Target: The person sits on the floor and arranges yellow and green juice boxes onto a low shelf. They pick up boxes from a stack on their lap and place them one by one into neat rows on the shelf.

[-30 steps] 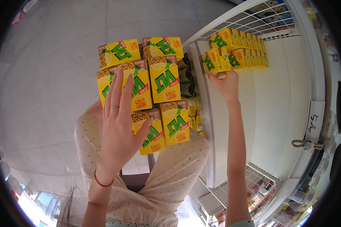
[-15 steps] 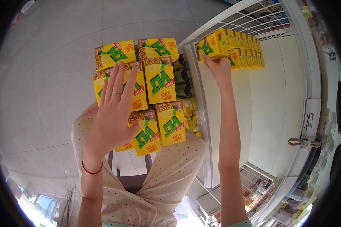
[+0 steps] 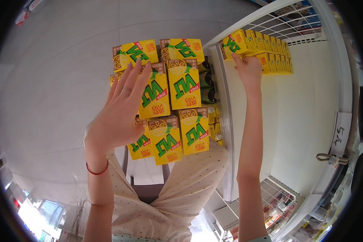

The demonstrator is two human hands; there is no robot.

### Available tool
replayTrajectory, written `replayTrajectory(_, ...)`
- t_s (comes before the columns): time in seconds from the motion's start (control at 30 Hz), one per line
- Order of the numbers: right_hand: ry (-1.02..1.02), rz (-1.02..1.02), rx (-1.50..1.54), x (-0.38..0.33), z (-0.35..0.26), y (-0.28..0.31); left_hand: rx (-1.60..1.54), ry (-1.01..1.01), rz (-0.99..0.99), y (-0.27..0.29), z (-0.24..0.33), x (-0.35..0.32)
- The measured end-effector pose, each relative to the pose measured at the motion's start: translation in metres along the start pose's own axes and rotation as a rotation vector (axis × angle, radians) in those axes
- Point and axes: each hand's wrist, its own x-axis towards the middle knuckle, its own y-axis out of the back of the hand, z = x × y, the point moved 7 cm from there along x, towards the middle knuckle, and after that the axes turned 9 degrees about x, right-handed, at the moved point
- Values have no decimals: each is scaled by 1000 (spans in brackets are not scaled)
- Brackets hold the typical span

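The right hand [image 3: 250, 74] is touching the near side of a yellow box [image 3: 232, 45]. The box is sitting at the far end of the shelf [image 3: 294, 121], right by its front edge. From the right grip, the box is lying just ahead and a bit to the left. The fingers are bending against it, but I can't be sure if they are pinching it or only touching it. The brown end of the box is pointing to the shelf's front edge, and its long side seems to be running in toward the back. I can't see if it is standing up or lying down.

The right hand is the nearer one. The left hand [image 3: 117, 113] is staying well apart, and its grip is not closing on anything. It is lying flat with its fingers spread over a big pile [image 3: 184, 84] of the same boxes. The pile is waiting outside the shelf, near the front edge, above the legs [image 3: 171, 201].

A row [image 3: 276, 62] of boxes is standing right behind the box, so it is blocking that way. A wire wall [image 3: 288, 20] is closing the far end. Dark bottles [image 3: 207, 78] are peeking out between the pile and the shelf's front edge.
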Motion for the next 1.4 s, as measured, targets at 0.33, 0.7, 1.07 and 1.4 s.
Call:
replayTrajectory(0.33,197,-507,502,-129,-100,5,-118,5,157,0,-12,11)
replayTrajectory(0.7,451,-287,602,-197,-140,3,-877,17,571,21,9,-23)
replayTrajectory(1.07,250,153,745,-214,-71,42,-922,-8,390,-21,115,-17)
replayTrajectory(1.4,-21,190,532,-126,37,74,-103,-85,113,-24,98,-29)
